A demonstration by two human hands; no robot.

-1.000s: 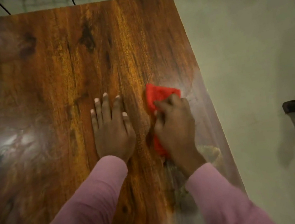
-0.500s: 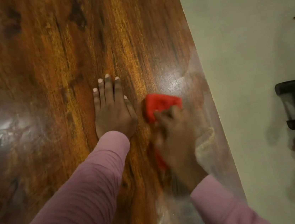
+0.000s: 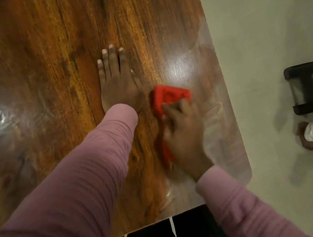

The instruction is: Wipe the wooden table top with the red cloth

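The wooden table top (image 3: pixel 49 52) fills most of the view, glossy with wet smears near its right edge. My right hand (image 3: pixel 185 134) presses the folded red cloth (image 3: pixel 168 97) flat on the wood close to the near right corner; the cloth sticks out past my fingertips and along the left of my palm. My left hand (image 3: pixel 118 83) lies flat on the table just left of the cloth, fingers stretched out and together, holding nothing. Both arms wear pink sleeves.
The table's right edge (image 3: pixel 225 90) and rounded near right corner border a pale floor. A dark-framed stool or bin (image 3: pixel 311 87) stands on the floor at the right. Another person's foot and white trouser leg (image 3: pixel 309 137) are beside it. My dark trousers show below the near edge.
My right hand has drawn the red cloth back toward me along the right side of the table. The view has tilted down, so the near edge now shows. My left hand stays flat.
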